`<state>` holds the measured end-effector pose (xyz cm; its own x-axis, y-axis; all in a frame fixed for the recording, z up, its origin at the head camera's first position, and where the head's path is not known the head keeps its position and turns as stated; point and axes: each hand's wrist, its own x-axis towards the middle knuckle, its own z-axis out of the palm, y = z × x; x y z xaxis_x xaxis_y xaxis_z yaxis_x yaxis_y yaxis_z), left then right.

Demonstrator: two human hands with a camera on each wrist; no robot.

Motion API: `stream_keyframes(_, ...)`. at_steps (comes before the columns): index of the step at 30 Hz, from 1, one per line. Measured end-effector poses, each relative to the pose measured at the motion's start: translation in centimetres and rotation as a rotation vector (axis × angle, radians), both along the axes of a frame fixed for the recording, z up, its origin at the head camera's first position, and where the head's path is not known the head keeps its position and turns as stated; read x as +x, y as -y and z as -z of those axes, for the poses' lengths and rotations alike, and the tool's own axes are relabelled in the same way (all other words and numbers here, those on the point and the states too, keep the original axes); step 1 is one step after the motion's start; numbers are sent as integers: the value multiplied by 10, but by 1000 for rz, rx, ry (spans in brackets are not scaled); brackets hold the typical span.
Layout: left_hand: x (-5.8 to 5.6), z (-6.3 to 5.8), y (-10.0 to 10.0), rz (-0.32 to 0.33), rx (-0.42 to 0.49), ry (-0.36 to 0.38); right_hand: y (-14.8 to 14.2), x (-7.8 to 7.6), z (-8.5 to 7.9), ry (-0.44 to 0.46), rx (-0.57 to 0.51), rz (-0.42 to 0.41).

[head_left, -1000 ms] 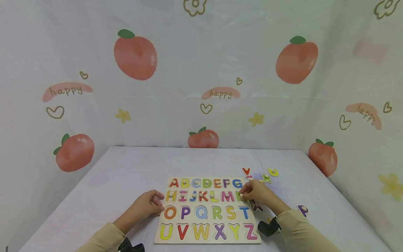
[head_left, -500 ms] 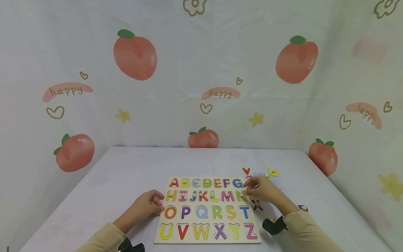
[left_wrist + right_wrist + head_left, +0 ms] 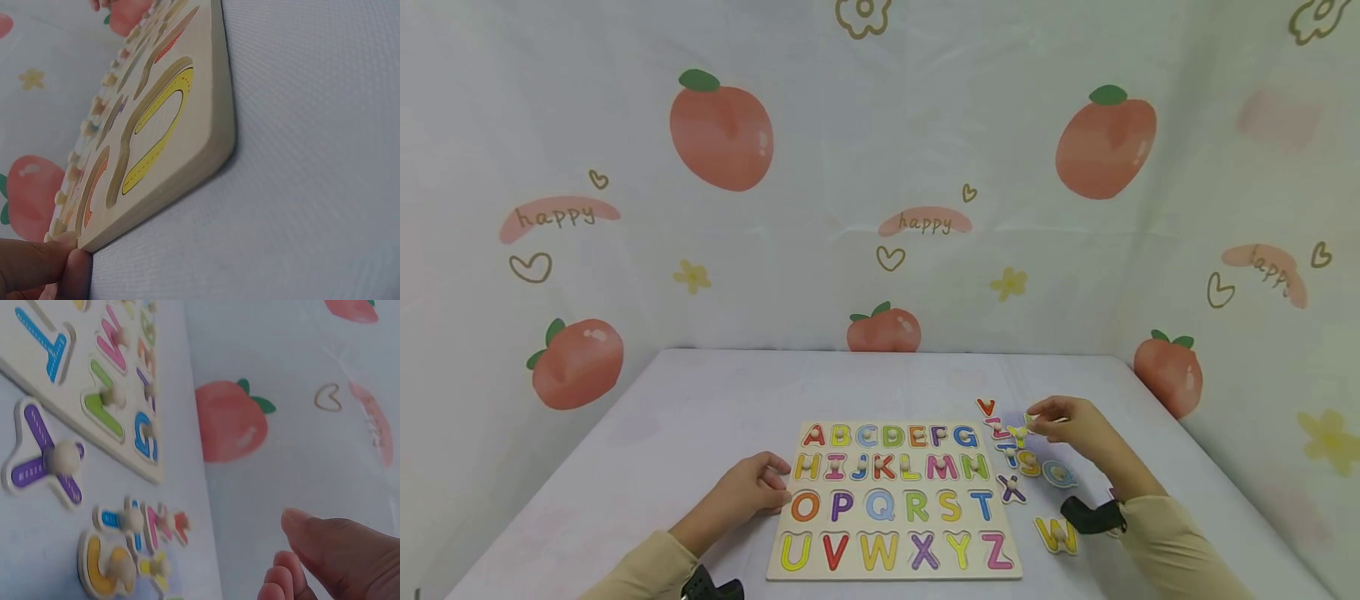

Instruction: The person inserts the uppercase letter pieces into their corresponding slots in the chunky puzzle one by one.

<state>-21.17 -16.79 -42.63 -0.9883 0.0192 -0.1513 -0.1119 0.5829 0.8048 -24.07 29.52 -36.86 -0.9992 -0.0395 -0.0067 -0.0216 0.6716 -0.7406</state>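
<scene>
A wooden alphabet puzzle board [image 3: 891, 577] lies on the table, its two upper rows, A to N, filled with knobbed letters. The O to Z recesses show printed letters only. My left hand [image 3: 752, 486] holds the board's left edge; in the left wrist view the thumb [image 3: 62, 240] lies at the rim with a finger beside it. Right of the board, my right hand [image 3: 1071, 423] is over the loose letters, its fingertips by a mostly hidden piece. Thumb and fingers stand apart in the right wrist view, with nothing seen between them.
Loose knobbed letters lie right of the board: a purple X [image 3: 1012, 489], yellow W [image 3: 1051, 536], blue Q [image 3: 1060, 474], orange S [image 3: 1028, 464], blue T [image 3: 1007, 454], yellow Y [image 3: 1018, 437], pink Z [image 3: 997, 429] and red V [image 3: 986, 407]. A patterned curtain [image 3: 812, 283] hangs behind the table.
My right hand has let go of the green N, which sits in its recess, and has moved right and away over the loose letters. My left hand has stayed at the board's edge.
</scene>
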Motion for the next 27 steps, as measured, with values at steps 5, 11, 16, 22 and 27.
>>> stream_keyframes(5,0,0,0,3,-3,-10,-23,9,1,-12,5,19)
stream_keyframes(11,0,0,0,2,-1,-8,-48,22,12,29,19,45)
stream_keyframes(16,0,0,0,-4,-3,-4,-62,33,22,63,28,76)
stream_keyframes(22,0,0,0,7,-13,-7,-72,48,32,119,64,96)
stream_keyframes(27,0,-1,0,1,-11,0,-78,62,38,144,74,86)
